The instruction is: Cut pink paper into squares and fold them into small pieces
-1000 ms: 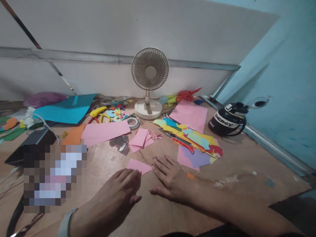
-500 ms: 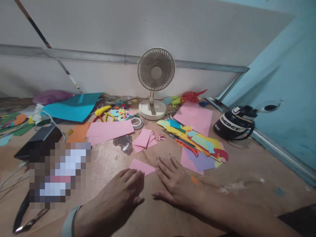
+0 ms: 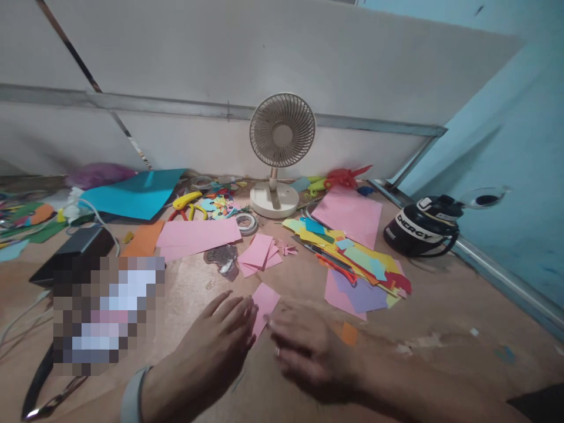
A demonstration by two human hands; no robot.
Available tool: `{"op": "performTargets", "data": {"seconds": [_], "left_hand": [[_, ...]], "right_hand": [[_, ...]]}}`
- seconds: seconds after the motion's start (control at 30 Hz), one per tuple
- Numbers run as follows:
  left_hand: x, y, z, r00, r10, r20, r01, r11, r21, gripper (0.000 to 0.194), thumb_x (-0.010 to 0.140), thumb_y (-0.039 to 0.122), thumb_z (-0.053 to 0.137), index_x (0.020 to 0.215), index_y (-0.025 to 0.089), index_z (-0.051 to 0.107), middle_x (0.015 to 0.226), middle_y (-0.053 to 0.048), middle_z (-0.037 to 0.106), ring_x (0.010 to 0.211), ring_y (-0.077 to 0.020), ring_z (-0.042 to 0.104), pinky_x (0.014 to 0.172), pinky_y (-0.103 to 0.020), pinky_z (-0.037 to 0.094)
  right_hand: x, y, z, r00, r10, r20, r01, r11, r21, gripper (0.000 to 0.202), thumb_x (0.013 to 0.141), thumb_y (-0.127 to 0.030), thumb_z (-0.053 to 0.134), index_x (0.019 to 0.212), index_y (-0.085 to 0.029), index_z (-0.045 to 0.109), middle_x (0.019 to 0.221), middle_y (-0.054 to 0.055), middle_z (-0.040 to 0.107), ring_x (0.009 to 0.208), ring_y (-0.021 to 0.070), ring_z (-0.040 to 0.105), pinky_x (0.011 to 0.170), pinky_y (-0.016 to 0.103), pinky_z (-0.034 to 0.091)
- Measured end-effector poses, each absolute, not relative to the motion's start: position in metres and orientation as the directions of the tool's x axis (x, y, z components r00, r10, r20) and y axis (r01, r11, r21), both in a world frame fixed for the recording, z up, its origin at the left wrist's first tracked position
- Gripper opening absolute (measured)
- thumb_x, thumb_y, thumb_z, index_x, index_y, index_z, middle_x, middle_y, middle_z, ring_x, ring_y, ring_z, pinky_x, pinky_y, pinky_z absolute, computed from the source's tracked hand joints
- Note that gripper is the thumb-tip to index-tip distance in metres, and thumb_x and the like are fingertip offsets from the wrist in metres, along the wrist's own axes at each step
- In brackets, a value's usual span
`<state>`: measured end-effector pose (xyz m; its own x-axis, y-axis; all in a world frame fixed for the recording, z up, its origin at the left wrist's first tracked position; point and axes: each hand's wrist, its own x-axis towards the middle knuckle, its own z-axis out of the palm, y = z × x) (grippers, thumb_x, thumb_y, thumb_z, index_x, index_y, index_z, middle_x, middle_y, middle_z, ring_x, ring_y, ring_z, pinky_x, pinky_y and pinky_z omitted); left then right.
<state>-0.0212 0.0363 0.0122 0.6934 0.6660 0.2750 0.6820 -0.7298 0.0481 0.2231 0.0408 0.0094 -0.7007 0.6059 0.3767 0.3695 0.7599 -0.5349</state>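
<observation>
A pink paper piece (image 3: 266,302) lies tilted on the table between my two hands. My left hand (image 3: 215,341) rests at its left side, fingers slightly spread, fingertips at the paper's edge. To the right, my right hand (image 3: 308,352) is blurred by motion, its fingers curled near the paper's lower right edge; whether it holds anything is hidden. Just beyond are a small stack of pink pieces (image 3: 259,252) and some small folded pink bits (image 3: 288,247).
A fan (image 3: 275,202) stands at the back. Coloured papers (image 3: 365,258) and an orange cutter (image 3: 337,265) lie to the right, with a black jug (image 3: 418,229) beyond. Yellow-handled pliers (image 3: 187,200), tape (image 3: 245,223), long pink sheets (image 3: 198,235) and a black box (image 3: 73,252) are leftward.
The pink piece has turned and now points up to the right. My right hand's fingers, spread flat before, have curled and drawn back. My left hand's fingers have opened a little.
</observation>
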Motion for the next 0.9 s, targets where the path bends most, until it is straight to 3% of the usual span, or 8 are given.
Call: {"op": "performTargets", "data": {"seconds": [0.1, 0.27, 0.43, 0.6, 0.8, 0.9], "left_hand": [[-0.017, 0.031, 0.010, 0.728, 0.602, 0.328, 0.612, -0.787, 0.086, 0.028, 0.097, 0.013, 0.041, 0.115, 0.013, 0.062, 0.114, -0.011, 0.070, 0.103, -0.0259, 0.066, 0.098, -0.046, 0.049], [-0.017, 0.030, 0.009, 0.740, 0.538, 0.404, 0.548, -0.830, 0.100, 0.027, 0.097, 0.012, 0.042, 0.116, 0.011, 0.061, 0.112, -0.013, 0.072, 0.101, -0.0265, 0.068, 0.090, -0.042, 0.056], [-0.020, 0.034, 0.014, 0.775, 0.538, 0.332, 0.532, -0.838, 0.120, 0.029, 0.098, 0.013, 0.042, 0.120, 0.012, 0.060, 0.117, -0.013, 0.071, 0.105, -0.0278, 0.069, 0.092, -0.043, 0.057], [-0.025, 0.039, 0.016, 0.826, 0.499, 0.262, 0.473, -0.867, 0.159, 0.041, 0.092, 0.007, 0.042, 0.131, 0.011, 0.054, 0.130, -0.016, 0.065, 0.115, -0.0297, 0.065, 0.100, -0.049, 0.053], [-0.026, 0.041, 0.014, 0.820, 0.499, 0.281, 0.461, -0.866, 0.191, 0.037, 0.093, 0.009, 0.041, 0.128, 0.012, 0.055, 0.127, -0.016, 0.066, 0.112, -0.0285, 0.066, 0.098, -0.048, 0.055], [-0.025, 0.041, 0.012, 0.813, 0.503, 0.294, 0.465, -0.864, 0.192, 0.037, 0.094, 0.009, 0.042, 0.129, 0.013, 0.054, 0.126, -0.015, 0.067, 0.112, -0.0286, 0.066, 0.096, -0.047, 0.056]], "right_hand": [[0.229, 0.056, -0.004, -0.421, 0.859, 0.293, 0.629, 0.509, -0.587, 0.038, 0.097, -0.030, 0.052, 0.130, -0.015, 0.061, 0.136, 0.018, 0.060, 0.128, 0.0285, 0.055, 0.105, 0.050, 0.048], [0.233, 0.067, -0.017, -0.468, 0.865, 0.182, 0.664, 0.479, -0.573, 0.045, 0.092, -0.031, 0.059, 0.134, -0.015, 0.059, 0.149, 0.020, 0.047, 0.142, 0.0322, 0.040, 0.113, 0.059, 0.037], [0.225, 0.057, -0.002, -0.547, 0.834, 0.072, 0.576, 0.438, -0.691, 0.051, 0.088, -0.033, 0.066, 0.137, -0.021, 0.058, 0.149, 0.016, 0.049, 0.143, 0.0328, 0.038, 0.116, 0.061, 0.029], [0.224, 0.059, -0.003, -0.426, 0.905, 0.000, 0.293, 0.138, -0.946, 0.056, 0.090, -0.037, 0.065, 0.141, -0.022, 0.049, 0.148, 0.017, 0.049, 0.134, 0.0272, 0.051, 0.108, 0.049, 0.046], [0.225, 0.066, -0.018, -0.390, 0.921, -0.025, 0.028, -0.016, -0.999, 0.064, 0.081, -0.042, 0.074, 0.136, -0.024, 0.049, 0.137, 0.017, 0.057, 0.112, 0.0245, 0.065, 0.092, 0.042, 0.058], [0.222, 0.061, -0.014, -0.364, 0.931, -0.039, 0.114, 0.003, -0.994, 0.056, 0.083, -0.039, 0.071, 0.133, -0.021, 0.054, 0.123, 0.014, 0.065, 0.099, 0.0221, 0.067, 0.084, 0.039, 0.059]]}}
